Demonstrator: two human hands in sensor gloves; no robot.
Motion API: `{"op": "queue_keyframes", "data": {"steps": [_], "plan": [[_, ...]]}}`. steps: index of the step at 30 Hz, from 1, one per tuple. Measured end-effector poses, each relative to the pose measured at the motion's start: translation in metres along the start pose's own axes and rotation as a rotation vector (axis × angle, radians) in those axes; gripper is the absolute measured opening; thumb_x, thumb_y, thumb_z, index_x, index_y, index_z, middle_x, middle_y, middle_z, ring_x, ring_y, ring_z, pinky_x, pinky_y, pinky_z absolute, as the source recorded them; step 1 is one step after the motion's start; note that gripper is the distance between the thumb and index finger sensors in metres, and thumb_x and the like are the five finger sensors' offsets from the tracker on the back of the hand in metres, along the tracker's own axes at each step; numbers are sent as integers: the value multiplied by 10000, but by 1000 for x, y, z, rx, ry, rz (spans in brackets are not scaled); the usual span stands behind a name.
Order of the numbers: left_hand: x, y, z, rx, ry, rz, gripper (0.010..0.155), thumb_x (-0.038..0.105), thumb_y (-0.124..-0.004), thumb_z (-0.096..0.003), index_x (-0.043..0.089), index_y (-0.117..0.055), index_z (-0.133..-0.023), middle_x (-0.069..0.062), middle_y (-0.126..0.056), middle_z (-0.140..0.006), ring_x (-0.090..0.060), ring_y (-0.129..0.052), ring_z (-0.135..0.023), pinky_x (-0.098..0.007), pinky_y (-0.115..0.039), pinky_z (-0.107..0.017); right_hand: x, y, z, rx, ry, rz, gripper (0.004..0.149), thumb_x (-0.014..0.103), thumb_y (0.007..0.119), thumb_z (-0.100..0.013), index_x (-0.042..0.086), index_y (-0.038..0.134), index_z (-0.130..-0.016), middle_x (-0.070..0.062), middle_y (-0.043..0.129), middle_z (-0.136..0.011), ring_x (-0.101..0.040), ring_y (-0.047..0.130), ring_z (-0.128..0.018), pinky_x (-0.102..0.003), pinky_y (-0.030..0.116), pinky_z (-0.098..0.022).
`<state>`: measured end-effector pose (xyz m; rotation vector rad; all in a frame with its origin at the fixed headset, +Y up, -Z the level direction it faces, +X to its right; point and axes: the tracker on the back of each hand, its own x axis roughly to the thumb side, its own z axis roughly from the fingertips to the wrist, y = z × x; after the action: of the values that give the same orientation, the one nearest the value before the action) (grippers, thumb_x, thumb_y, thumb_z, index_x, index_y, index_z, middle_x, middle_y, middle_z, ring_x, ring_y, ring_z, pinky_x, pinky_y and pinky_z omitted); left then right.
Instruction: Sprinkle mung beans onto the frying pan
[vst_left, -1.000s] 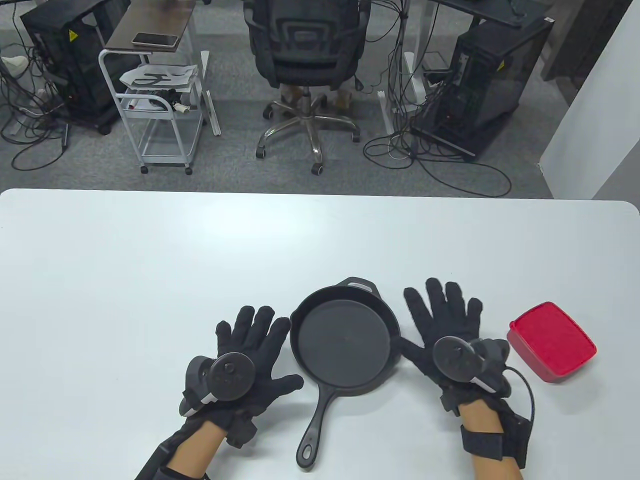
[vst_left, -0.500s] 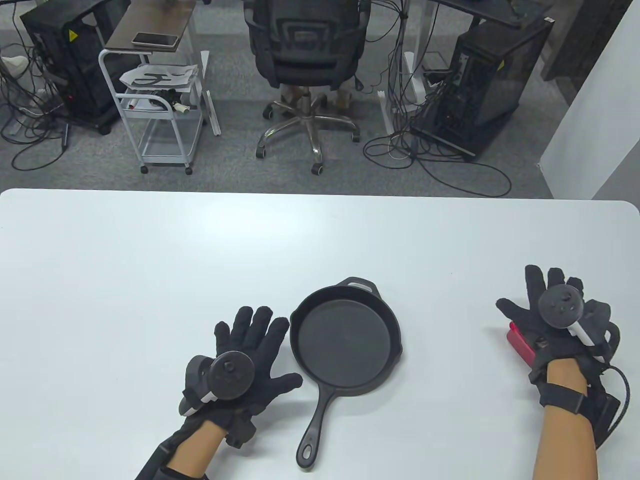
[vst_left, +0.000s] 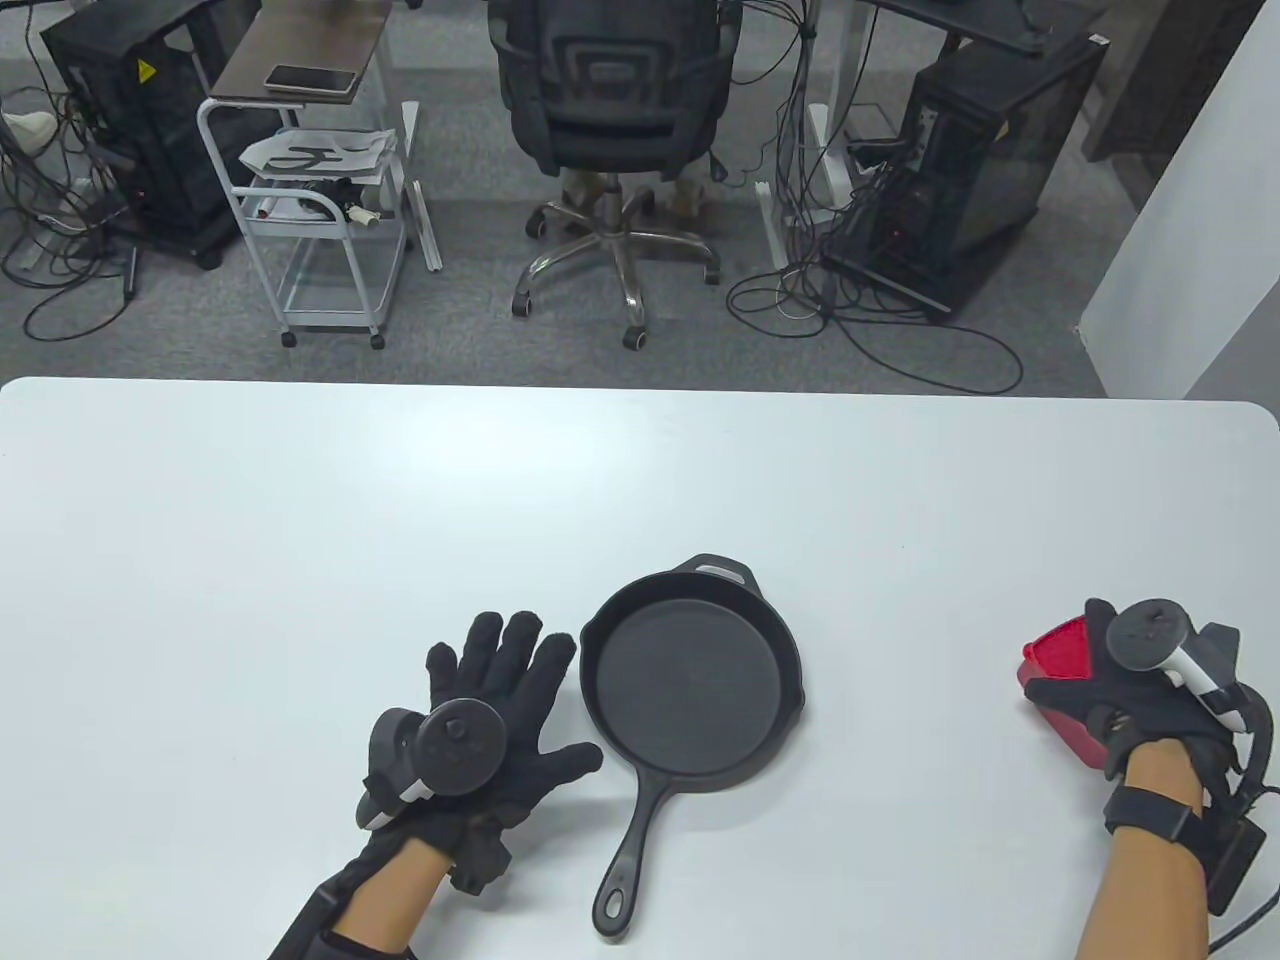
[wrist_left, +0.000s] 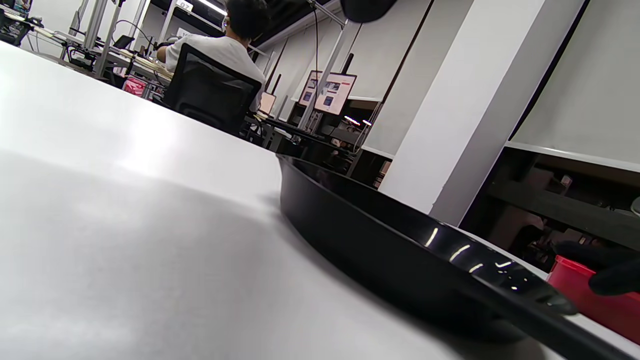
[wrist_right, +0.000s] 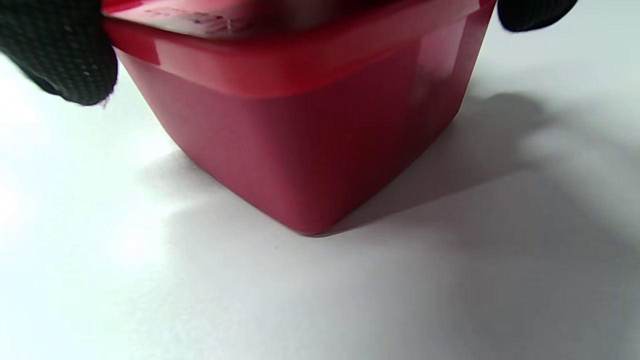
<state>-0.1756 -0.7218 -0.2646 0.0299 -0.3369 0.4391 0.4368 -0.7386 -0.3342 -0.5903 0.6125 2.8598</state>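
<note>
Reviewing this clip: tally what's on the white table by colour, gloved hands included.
Black: 3, the frying pan, the left hand and the right hand, both gloved.
Red: 1, the lidded container under the right hand.
Total: 4.

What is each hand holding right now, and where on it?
Right hand grips the red container from above at its lidded top. Left hand holds nothing.
</note>
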Motion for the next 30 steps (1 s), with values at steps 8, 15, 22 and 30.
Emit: {"op": "queue_keyframes", "data": {"steps": [8, 15, 22, 30], "plan": [[1, 0, 0, -1, -8, 1, 1055, 948, -526, -325, 357, -405, -1190, -2, -268, -1288, -301, -155, -1184, -694, -176, -770, 9, 1, 12, -48, -75, 47, 1104, 804, 887, -380, 413, 199, -1150, -297, 245, -1244, -607, 426, -1046, -807, 553, -646], [2, 0, 0, 0, -11, 6, 1057, 947, -527, -325, 352, -409, -1190, -2, -267, -1288, -300, -154, -1184, -694, -178, -771, 54, -9, 38, -116, -260, 129, 1121, 822, 861, -385, 386, 175, -1157, -314, 241, -1237, -612, 436, -1036, -801, 564, -643], [1, 2, 0, -8, 4, 16, 1048, 948, -511, -327, 358, -421, -1189, -12, -286, -1286, -315, -197, -1184, -690, -284, -793, 143, -17, 94, -190, -516, 229, 1134, 828, 846, -394, 370, 149, -1162, -318, 236, -1237, -615, 431, -1035, -797, 564, -645], [-14, 5, -1, -33, 49, 114, 1045, 950, -480, -333, 356, -414, -1191, -27, -310, -1285, -331, -248, -1177, -675, -351, -795, 250, -12, 156, -221, -790, 295, 1134, 828, 847, -395, 374, 144, -1160, -319, 247, -1240, -617, 437, -1035, -796, 565, -647]]}}
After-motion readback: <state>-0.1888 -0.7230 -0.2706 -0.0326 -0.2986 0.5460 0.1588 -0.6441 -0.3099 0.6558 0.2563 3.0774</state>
